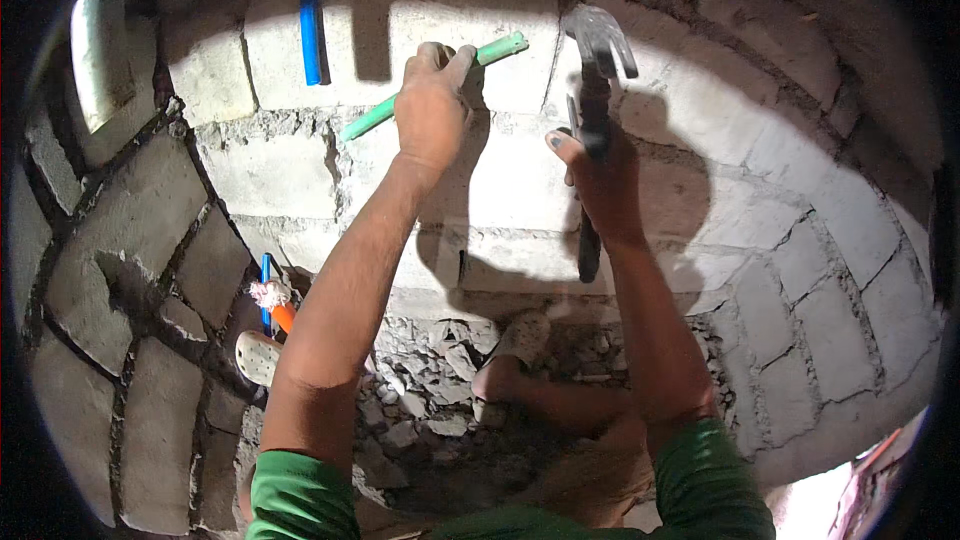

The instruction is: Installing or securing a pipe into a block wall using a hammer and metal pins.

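Observation:
My left hand (pixel 432 115) is closed round a green chisel (pixel 370 120), a straight rod slanting up to the right across the block wall (pixel 520 175). Its lower left end lies by a rough, chipped groove (pixel 265 127) in the wall. To the right, my right hand (pixel 608 185) grips a claw hammer (pixel 602 40) by its dark handle. The hammer head is raised near the chisel's upper right end, apart from it, with the claw curving to the right. Strong light throws shadows of my arms and the tools onto the blocks.
A blue pipe (pixel 311 20) hangs down the wall above my left hand. Broken rubble (pixel 440 425) covers the ground around my feet, which wear pale clogs (pixel 258 358). Another blue pipe (pixel 266 290) and an orange piece with a frayed end (pixel 284 316) stand at the lower left.

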`<control>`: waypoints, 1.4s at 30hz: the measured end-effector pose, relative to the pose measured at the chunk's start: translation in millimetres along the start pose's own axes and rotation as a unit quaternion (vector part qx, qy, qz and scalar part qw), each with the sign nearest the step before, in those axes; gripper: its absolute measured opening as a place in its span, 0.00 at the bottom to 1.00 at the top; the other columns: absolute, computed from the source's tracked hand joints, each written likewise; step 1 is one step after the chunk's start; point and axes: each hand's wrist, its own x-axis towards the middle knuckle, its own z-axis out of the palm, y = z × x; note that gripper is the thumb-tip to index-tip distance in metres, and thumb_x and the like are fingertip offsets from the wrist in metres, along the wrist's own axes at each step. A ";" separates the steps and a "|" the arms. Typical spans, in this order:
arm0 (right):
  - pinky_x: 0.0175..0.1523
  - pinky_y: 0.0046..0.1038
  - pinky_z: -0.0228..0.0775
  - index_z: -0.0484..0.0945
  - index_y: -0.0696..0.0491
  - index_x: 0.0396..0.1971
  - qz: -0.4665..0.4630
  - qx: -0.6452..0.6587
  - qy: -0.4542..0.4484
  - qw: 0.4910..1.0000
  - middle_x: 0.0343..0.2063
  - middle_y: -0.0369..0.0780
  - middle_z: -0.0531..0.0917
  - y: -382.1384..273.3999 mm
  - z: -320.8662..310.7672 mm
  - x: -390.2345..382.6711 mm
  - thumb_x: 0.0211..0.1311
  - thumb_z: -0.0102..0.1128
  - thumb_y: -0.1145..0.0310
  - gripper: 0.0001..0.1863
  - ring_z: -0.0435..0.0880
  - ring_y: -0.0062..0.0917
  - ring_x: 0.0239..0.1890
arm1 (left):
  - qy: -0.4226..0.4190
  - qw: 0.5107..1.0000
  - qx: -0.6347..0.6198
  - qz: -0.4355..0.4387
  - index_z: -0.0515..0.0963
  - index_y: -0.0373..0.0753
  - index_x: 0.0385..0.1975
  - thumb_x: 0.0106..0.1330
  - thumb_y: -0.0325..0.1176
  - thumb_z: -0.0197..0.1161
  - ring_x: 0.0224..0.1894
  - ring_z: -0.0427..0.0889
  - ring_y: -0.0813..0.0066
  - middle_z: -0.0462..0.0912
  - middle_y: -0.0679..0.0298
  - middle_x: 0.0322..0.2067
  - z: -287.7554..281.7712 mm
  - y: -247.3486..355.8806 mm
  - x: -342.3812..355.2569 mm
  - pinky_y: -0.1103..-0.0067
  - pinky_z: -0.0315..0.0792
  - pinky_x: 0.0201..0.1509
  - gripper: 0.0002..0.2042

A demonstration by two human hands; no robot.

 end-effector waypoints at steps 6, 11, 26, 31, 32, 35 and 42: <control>0.29 0.29 0.71 0.75 0.59 0.27 -0.070 -0.058 0.073 0.993 0.17 0.40 0.79 6.6 21.6 24.7 0.54 0.67 0.59 0.17 0.79 0.24 0.21 | 0.002 1.000 -0.013 0.009 0.80 0.44 0.48 0.56 0.24 0.63 0.41 0.75 0.57 0.76 0.58 0.38 -1.7 0.3 4.9 0.67 0.74 0.44 0.18; 0.27 0.29 0.72 0.77 0.56 0.25 -0.364 -0.128 0.113 0.916 0.20 0.40 0.80 20.7 25.6 58.4 0.55 0.66 0.67 0.09 0.79 0.29 0.21 | -0.012 0.999 -0.029 0.023 0.80 0.44 0.47 0.53 0.22 0.63 0.42 0.76 0.54 0.76 0.57 0.38 -0.3 3.9 17.1 0.67 0.73 0.45 0.19; 0.27 0.34 0.74 0.74 0.58 0.20 -0.295 -0.175 0.087 0.935 0.18 0.44 0.78 -3.0 46.2 88.6 0.53 0.62 0.66 0.11 0.80 0.37 0.20 | 0.040 0.993 -0.112 -0.012 0.82 0.39 0.42 0.53 0.22 0.63 0.42 0.78 0.55 0.78 0.56 0.37 6.9 7.0 19.8 0.67 0.73 0.47 0.15; 0.26 0.29 0.70 0.74 0.58 0.24 -0.243 -0.083 0.045 0.966 0.16 0.39 0.76 -3.7 45.1 96.9 0.54 0.62 0.67 0.10 0.76 0.25 0.19 | 0.050 0.996 -0.077 0.020 0.81 0.45 0.42 0.52 0.27 0.67 0.41 0.76 0.58 0.77 0.61 0.39 12.6 10.0 17.7 0.68 0.73 0.44 0.15; 0.22 0.24 0.64 0.74 0.58 0.25 -0.190 -0.011 0.015 0.982 0.14 0.33 0.73 -4.5 44.0 97.4 0.55 0.62 0.69 0.08 0.70 0.14 0.16 | 0.050 0.995 -0.079 0.019 0.81 0.45 0.42 0.52 0.27 0.67 0.41 0.76 0.58 0.77 0.61 0.39 14.5 11.1 16.8 0.68 0.73 0.44 0.15; 0.20 0.23 0.62 0.74 0.56 0.25 -0.232 -0.004 0.003 0.973 0.14 0.31 0.73 -8.9 42.9 98.3 0.56 0.61 0.70 0.07 0.69 0.13 0.15 | 0.057 0.994 -0.063 0.066 0.80 0.51 0.43 0.51 0.30 0.69 0.42 0.76 0.60 0.76 0.63 0.40 20.4 13.2 14.7 0.69 0.74 0.40 0.17; 0.20 0.22 0.61 0.75 0.55 0.27 -0.140 -0.009 -0.018 0.990 0.14 0.32 0.72 -20.3 37.9 93.9 0.56 0.61 0.72 0.04 0.69 0.13 0.15 | 0.110 0.983 -0.032 0.146 0.79 0.52 0.38 0.53 0.31 0.65 0.34 0.74 0.66 0.74 0.68 0.33 29.2 2.2 23.0 0.72 0.75 0.27 0.12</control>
